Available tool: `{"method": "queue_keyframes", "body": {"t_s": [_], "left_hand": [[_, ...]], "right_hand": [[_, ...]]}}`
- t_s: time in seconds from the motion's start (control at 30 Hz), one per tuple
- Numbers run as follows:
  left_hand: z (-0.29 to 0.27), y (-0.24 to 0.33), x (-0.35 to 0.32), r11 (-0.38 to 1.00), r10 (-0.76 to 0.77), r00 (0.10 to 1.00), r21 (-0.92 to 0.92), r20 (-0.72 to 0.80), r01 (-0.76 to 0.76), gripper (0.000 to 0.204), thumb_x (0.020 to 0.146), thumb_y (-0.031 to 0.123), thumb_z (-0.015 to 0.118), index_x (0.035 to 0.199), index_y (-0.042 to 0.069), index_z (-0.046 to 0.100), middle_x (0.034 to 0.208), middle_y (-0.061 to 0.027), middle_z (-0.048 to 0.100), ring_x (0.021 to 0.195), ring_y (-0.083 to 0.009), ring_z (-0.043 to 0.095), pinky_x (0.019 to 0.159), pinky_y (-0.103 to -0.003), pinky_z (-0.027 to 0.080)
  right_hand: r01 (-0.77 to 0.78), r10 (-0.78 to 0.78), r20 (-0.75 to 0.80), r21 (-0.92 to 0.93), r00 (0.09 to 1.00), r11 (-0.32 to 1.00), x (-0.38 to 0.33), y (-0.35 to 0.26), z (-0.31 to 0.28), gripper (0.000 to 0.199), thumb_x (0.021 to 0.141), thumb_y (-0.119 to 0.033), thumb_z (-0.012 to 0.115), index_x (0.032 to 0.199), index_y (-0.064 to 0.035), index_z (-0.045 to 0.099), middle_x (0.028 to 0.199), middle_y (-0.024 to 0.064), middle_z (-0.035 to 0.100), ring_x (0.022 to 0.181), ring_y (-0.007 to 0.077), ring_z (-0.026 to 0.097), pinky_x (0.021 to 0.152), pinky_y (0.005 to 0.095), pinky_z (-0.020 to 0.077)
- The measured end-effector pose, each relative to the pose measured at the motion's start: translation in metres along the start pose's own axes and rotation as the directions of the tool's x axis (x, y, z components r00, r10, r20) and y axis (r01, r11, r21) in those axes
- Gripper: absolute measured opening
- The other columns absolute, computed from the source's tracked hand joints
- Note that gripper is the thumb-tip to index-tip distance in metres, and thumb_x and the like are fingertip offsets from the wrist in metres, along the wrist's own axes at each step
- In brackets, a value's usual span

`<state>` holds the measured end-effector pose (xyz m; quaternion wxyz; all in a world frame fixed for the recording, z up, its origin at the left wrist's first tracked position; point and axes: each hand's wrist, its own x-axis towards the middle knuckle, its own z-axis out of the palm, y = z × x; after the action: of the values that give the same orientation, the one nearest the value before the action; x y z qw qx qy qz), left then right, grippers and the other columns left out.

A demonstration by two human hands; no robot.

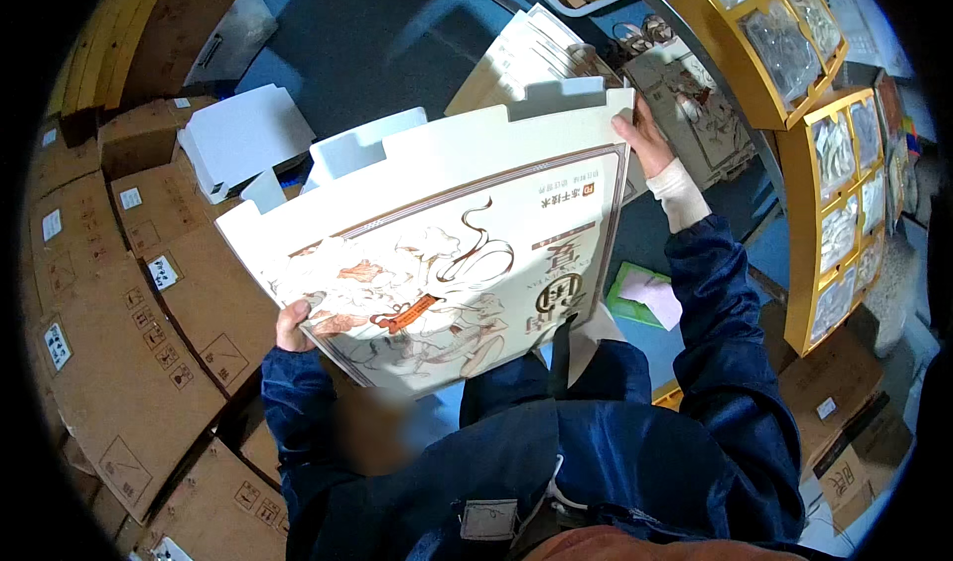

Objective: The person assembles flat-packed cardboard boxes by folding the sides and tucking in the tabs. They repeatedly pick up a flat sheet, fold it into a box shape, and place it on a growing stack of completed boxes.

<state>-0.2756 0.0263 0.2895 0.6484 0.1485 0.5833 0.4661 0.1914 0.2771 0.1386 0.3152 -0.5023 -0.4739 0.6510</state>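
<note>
A large cream-white printed cardboard box (397, 303), with brown line drawings and an orange ribbon motif, is held tilted in front of my body. Its panel edge has tabs and notches, and pale flaps (362, 149) stick out behind the far edge. My left hand (295, 325) grips the box's lower left edge, thumb on the printed side. At the upper right corner, my right hand (645, 139) holds the other end with its thumb on the face. Most fingers of both hands are hidden behind the cardboard. A dark strap (560, 357) hangs by the near edge.
Brown cartons (129, 362) are stacked along the left. A pile of white sheets (248, 134) lies beyond them. Yellow trays with clear-wrapped packets (834, 223) line the right. More printed cardboard (685, 104) rests past my right hand, and a green item (635, 293) sits below it.
</note>
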Motion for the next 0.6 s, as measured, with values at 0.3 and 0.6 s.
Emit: {"method": "queue_keyframes", "body": {"t_s": [0.3,0.6], "left_hand": [[-0.001,-0.054,0.026,0.994,-0.1,0.995,-0.036,-0.011,0.1,0.068,0.087,0.036,0.051,0.136,-0.004,0.026,0.135,-0.0192,0.039,0.122,-0.031,0.042,0.102,-0.04,0.036],[0.016,0.0,0.118,0.996,-0.082,0.987,0.007,-0.141,0.084,0.067,0.091,0.053,0.04,0.137,0.004,0.03,0.137,-0.0157,0.039,0.125,-0.0263,0.039,0.104,-0.038,0.033]], "right_hand": [[-0.185,0.204,-0.084,0.197,0.975,0.963,-0.019,-0.046,-0.026,0.061,0.085,-0.033,0.06,0.132,-0.0013,0.037,0.119,0.0137,0.052,0.107,0.0201,0.052,0.089,0.0313,0.043],[-0.273,0.265,0.144,0.039,0.953,0.961,-0.064,-0.076,-0.059,0.096,0.067,-0.047,0.068,0.143,-0.0087,0.022,0.135,0.0208,0.035,0.123,0.0327,0.039,0.102,0.0389,0.0317]]}}
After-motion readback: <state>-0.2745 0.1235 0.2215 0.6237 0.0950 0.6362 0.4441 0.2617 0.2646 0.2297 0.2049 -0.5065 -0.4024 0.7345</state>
